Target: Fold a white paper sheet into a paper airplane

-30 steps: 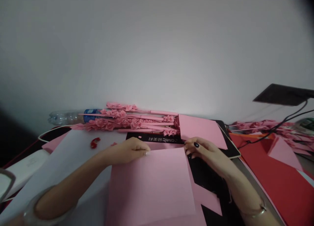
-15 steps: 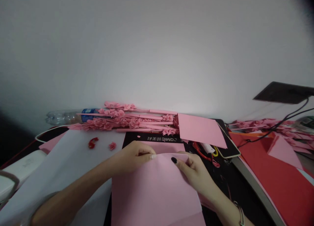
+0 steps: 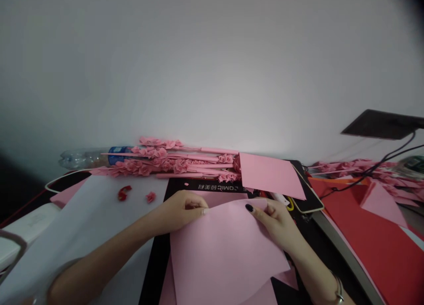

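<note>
Head view: a pink paper sheet (image 3: 225,252) is held by both hands, spread between and in front of them. Its far edge is pinched between thumb and fingers by the left hand (image 3: 182,212), and its far right corner is gripped in the same way by the right hand (image 3: 276,225), the dark-nailed thumb being laid on top. Between the two grips the edge is bowed slightly. A bracelet (image 3: 339,289) is worn on the right wrist.

Just beyond the fingers and under the held sheet, more pink paper (image 3: 220,197) is seen, laid on a black mat (image 3: 159,256) marked with white lettering. To the left of the left hand, a pink paper rose (image 3: 150,197) and a curled red scrap (image 3: 123,193) are laid on a large white sheet (image 3: 115,225); farther left a white case (image 3: 36,221) is partly shown.

Beyond both hands, pink paper flowers (image 3: 162,164) are heaped by the wall, with a clear plastic bottle (image 3: 82,158) at their left. Beyond the right hand, a pink square (image 3: 271,175) partly covers a yellow loop (image 3: 290,203). Well to its right, red paper (image 3: 371,234) is spread below black cables (image 3: 377,166).
</note>
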### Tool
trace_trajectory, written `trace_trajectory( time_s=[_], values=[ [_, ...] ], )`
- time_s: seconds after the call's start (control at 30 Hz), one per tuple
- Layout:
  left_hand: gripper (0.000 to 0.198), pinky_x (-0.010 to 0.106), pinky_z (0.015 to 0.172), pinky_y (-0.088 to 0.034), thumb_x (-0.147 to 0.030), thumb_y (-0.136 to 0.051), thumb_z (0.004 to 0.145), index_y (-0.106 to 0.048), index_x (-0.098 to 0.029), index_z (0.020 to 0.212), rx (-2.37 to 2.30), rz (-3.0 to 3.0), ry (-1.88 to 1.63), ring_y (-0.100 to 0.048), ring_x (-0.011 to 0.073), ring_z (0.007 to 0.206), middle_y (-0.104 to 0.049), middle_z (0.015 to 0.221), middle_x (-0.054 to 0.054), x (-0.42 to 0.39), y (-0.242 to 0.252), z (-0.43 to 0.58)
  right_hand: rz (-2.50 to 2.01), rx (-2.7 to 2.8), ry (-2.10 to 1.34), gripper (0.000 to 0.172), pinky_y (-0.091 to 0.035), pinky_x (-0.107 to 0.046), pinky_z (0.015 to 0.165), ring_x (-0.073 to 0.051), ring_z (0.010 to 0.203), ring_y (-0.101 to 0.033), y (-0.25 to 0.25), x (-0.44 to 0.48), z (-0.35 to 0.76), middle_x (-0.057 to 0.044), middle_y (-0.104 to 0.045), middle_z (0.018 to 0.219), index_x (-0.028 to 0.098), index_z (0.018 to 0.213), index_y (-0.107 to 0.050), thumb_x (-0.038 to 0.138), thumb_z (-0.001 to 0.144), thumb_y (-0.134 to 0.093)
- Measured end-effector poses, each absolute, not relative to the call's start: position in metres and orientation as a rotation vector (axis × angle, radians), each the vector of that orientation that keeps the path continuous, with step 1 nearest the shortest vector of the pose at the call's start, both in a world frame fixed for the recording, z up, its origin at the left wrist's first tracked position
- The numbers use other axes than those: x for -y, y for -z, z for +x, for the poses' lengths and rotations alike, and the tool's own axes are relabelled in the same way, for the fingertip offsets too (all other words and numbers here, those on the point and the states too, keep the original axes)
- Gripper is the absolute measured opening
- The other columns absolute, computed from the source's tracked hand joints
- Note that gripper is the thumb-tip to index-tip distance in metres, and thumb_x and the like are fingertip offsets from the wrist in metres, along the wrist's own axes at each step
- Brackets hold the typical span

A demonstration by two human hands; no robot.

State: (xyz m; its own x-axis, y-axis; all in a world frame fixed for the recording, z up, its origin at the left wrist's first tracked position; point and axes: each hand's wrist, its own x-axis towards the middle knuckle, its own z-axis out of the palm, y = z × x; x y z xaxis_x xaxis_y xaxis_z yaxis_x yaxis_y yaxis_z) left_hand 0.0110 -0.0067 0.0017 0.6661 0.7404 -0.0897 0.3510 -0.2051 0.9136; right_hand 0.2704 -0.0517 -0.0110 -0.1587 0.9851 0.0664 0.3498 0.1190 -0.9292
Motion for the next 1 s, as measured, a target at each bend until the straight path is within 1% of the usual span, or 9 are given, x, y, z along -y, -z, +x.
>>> trace_trajectory(
  time_s=[0.13,0.23,0.43,0.53,0.63,0.67,0.8,0.9,1.0],
  values=[
    [0.018,0.019,0.057,-0.035,-0.022,-0.051,0.079,-0.061,-0.014,0.066,-0.855,1.788,-0.454,-0.050,0.0119,0.065,-0.058,0.067,-0.001,0.005,0.002,0.009,-1.347,1.623,-0.968,0.027,-0.030,-0.023,0.045,-0.009,0.048,-0.031,0.011,0.050,0.277,0.003,-0.045,0.053,0.017,0.062,-0.058,0.036,0.082,-0.061],
    [0.018,0.019,0.056,-0.034,-0.022,-0.052,0.080,-0.061,-0.014,0.066,-0.842,1.789,-0.440,-0.049,0.0119,0.064,-0.056,0.067,0.000,0.003,0.005,0.008,-1.360,1.609,-0.922,0.032,-0.028,-0.023,0.044,-0.009,0.047,-0.029,0.010,0.049,0.281,0.004,-0.042,0.051,0.018,0.057,-0.055,0.038,0.080,-0.063],
    [0.020,0.020,0.052,-0.028,-0.026,-0.054,0.080,-0.063,-0.014,0.068,-0.849,1.739,-0.377,-0.041,0.0100,0.057,-0.048,0.060,-0.002,-0.001,0.010,0.004,-1.414,1.565,-1.009,0.036,-0.030,-0.024,0.047,-0.009,0.050,-0.036,0.006,0.048,0.288,0.003,-0.044,0.053,0.017,0.058,-0.052,0.043,0.080,-0.061],
    [0.020,0.021,0.053,-0.026,-0.026,-0.053,0.079,-0.060,-0.014,0.065,-0.853,1.735,-0.387,-0.038,0.0101,0.057,-0.045,0.059,-0.003,-0.001,0.011,0.005,-1.395,1.544,-1.069,0.033,-0.035,-0.024,0.051,-0.011,0.054,-0.043,0.007,0.047,0.289,0.001,-0.052,0.058,0.017,0.062,-0.055,0.043,0.080,-0.062],
    [0.025,0.021,0.053,-0.025,-0.026,-0.051,0.081,-0.056,-0.015,0.059,-0.840,1.736,-0.410,-0.036,0.0104,0.058,-0.041,0.058,-0.004,0.001,0.013,0.008,-1.368,1.511,-1.103,0.029,-0.038,-0.026,0.055,-0.013,0.058,-0.048,0.010,0.046,0.288,0.000,-0.058,0.063,0.016,0.067,-0.060,0.042,0.078,-0.064],
    [0.026,0.021,0.054,-0.026,-0.027,-0.050,0.082,-0.056,-0.014,0.060,-0.846,1.711,-0.416,-0.037,0.0107,0.058,-0.042,0.058,-0.003,0.003,0.014,0.009,-1.363,1.492,-1.097,0.028,-0.039,-0.026,0.055,-0.014,0.058,-0.048,0.012,0.046,0.288,0.000,-0.059,0.063,0.016,0.067,-0.060,0.041,0.077,-0.066],
    [0.027,0.022,0.061,-0.032,-0.034,-0.050,0.083,-0.063,-0.013,0.072,-0.872,1.558,-0.471,-0.045,0.0130,0.065,-0.053,0.067,-0.001,0.005,0.017,0.012,-1.356,1.445,-1.073,0.028,-0.037,-0.025,0.053,-0.012,0.055,-0.046,0.016,0.046,0.289,0.001,-0.057,0.059,0.016,0.063,-0.058,0.040,0.076,-0.068],
    [0.030,0.022,0.059,-0.031,-0.038,-0.053,0.082,-0.061,-0.013,0.068,-0.845,1.524,-0.483,-0.044,0.0122,0.063,-0.052,0.065,-0.001,0.006,0.016,0.012,-1.334,1.445,-1.084,0.028,-0.035,-0.024,0.051,-0.011,0.053,-0.044,0.016,0.046,0.288,0.002,-0.056,0.058,0.016,0.064,-0.059,0.040,0.079,-0.065],
    [0.034,0.022,0.057,-0.029,-0.041,-0.054,0.082,-0.058,-0.013,0.063,-0.827,1.520,-0.481,-0.042,0.0110,0.060,-0.050,0.063,-0.002,0.006,0.014,0.012,-1.325,1.438,-1.067,0.030,-0.034,-0.023,0.050,-0.010,0.050,-0.043,0.016,0.047,0.287,0.003,-0.055,0.055,0.017,0.060,-0.059,0.038,0.079,-0.065]
  ],
)
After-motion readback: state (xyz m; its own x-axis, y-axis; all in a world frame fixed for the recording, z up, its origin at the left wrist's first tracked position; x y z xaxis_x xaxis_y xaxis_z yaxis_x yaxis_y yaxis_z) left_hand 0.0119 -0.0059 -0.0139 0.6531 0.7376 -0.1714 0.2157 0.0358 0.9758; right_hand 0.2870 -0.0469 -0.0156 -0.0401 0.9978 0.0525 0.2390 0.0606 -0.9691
